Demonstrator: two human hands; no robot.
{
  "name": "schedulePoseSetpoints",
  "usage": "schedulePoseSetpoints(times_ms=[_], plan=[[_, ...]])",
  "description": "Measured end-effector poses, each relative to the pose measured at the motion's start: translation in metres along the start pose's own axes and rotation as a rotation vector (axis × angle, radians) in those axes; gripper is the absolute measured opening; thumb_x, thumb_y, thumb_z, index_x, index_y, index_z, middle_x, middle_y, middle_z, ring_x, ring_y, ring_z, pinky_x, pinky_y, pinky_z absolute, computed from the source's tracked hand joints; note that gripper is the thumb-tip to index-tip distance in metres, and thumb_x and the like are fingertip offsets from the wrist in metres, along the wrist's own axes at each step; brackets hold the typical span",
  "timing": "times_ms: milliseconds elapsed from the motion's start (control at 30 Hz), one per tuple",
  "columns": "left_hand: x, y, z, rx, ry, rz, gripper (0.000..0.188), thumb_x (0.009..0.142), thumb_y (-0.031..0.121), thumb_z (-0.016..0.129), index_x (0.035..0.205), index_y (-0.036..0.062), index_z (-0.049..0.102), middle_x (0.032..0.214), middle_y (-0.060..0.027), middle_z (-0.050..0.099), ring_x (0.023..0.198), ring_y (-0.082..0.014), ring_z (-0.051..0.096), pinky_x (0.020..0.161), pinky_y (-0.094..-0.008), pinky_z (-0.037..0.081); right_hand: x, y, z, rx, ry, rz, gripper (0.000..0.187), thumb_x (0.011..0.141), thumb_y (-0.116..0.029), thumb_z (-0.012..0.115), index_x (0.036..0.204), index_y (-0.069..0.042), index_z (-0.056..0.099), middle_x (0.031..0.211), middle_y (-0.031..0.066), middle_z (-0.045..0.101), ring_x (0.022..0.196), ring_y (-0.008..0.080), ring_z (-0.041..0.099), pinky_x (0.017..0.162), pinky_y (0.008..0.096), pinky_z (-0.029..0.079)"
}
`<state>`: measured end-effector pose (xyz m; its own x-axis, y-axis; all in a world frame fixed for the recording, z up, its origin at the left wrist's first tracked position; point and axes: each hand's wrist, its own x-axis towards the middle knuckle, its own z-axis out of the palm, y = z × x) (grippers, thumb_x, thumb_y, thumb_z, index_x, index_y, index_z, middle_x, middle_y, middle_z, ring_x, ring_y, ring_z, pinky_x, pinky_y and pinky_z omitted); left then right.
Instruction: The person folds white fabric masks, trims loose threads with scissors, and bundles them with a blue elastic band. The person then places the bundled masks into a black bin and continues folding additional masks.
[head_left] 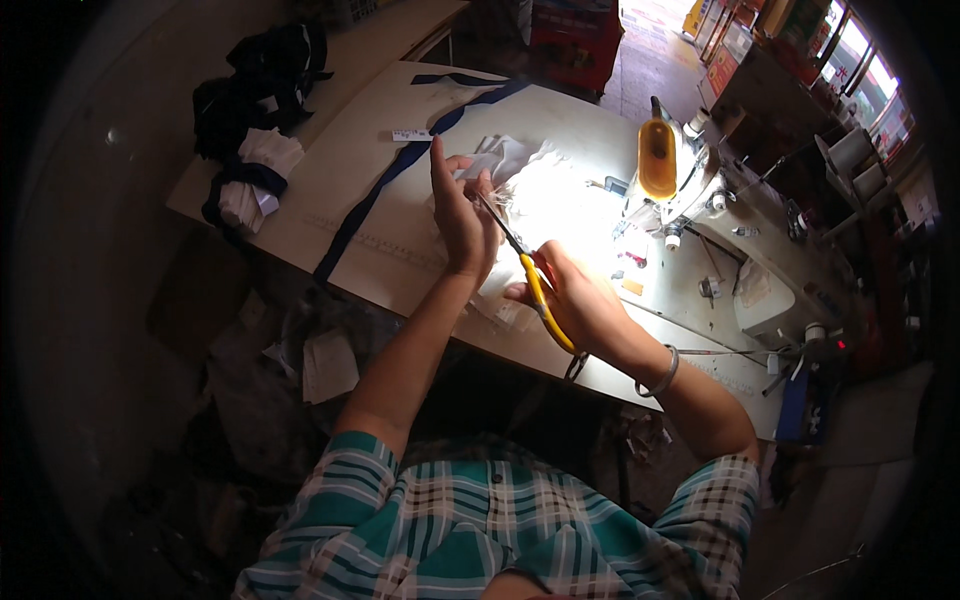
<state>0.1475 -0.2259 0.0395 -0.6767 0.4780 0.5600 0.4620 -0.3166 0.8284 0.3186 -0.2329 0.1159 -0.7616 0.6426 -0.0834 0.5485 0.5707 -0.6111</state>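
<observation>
My right hand (588, 308) is closed around the handles of a pair of yellow-handled scissors (537, 290). Their dark blades point up and left, and the tips reach the edge of a bunched white cloth (525, 180) beside my left fingers. My left hand (465, 225) has its index finger stretched upward while the others pinch the cloth, partly hidden behind the hand. Strong light washes out much of the cloth's middle. A long dark blue fabric strip (372, 200) lies left of my left hand, with a small white label (410, 135) at it.
A sewing machine (690, 190) with a yellow lamp-like part (656, 160) stands on the right of the white table (330, 235). Dark cloth bundles (255, 80) and tied white pieces (265, 160) lie at the far left. A thread stand (855, 165) is at the right.
</observation>
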Motion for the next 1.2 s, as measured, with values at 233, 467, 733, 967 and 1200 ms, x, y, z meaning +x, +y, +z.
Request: schedulePoseSetpoints(times_ms=[233,467,733,967,1200], plan=[[0.003,0.006,-0.011,0.169,-0.274,0.397,0.084,0.081,0.036,0.073,0.145,0.0019,0.031,0.117,-0.0167,0.055,0.096,-0.0241,0.059,0.081,-0.0338,0.051,-0.088,0.057,-0.023,-0.119,0.211,-0.186,0.049,0.075,-0.045,0.079,0.088,-0.002,0.058,0.072,0.0160,0.061,0.061,0.0306,0.062,0.055,0.0353,0.049],[0.012,0.016,-0.026,0.449,-0.522,0.594,0.114,0.056,0.069,0.077,0.139,-0.0010,0.040,0.117,-0.0167,0.056,0.107,-0.0301,0.053,0.099,-0.0426,0.040,-0.164,0.135,-0.062,-0.325,0.427,0.182,0.049,0.067,-0.031,0.085,0.096,-0.001,0.060,0.081,0.0145,0.064,0.074,0.0347,0.064,0.065,0.0401,0.051],[0.017,0.011,-0.032,0.405,-0.630,0.424,0.068,0.080,0.052,0.070,0.123,0.0018,0.058,0.116,-0.0138,0.058,0.108,-0.0288,0.051,0.098,-0.0392,0.041,-0.173,0.185,-0.081,-0.620,0.367,0.223,0.039,0.078,-0.002,0.066,0.117,-0.001,0.058,0.108,0.0168,0.059,0.093,0.0348,0.060,0.082,0.0387,0.049],[0.088,0.001,-0.041,-0.054,-0.891,-0.296,0.058,0.101,0.050,0.035,0.118,0.0024,0.062,0.104,-0.0082,0.066,0.088,-0.0135,0.057,0.082,-0.0273,0.046,-0.076,0.082,-0.039,0.710,0.047,0.072,0.039,0.095,-0.007,0.054,0.132,0.007,0.049,0.105,0.0088,0.059,0.078,0.0093,0.059,0.070,0.0215,0.051],[0.124,-0.014,-0.042,0.327,-0.808,-0.263,0.041,0.099,0.039,0.048,0.113,0.0049,0.065,0.100,-0.0060,0.065,0.090,-0.0181,0.060,0.082,-0.0316,0.047,0.023,0.031,-0.009,0.285,0.409,-0.125,0.040,0.091,-0.005,0.057,0.131,-0.003,0.050,0.104,0.0071,0.055,0.074,0.0107,0.053,0.065,0.0249,0.047]])
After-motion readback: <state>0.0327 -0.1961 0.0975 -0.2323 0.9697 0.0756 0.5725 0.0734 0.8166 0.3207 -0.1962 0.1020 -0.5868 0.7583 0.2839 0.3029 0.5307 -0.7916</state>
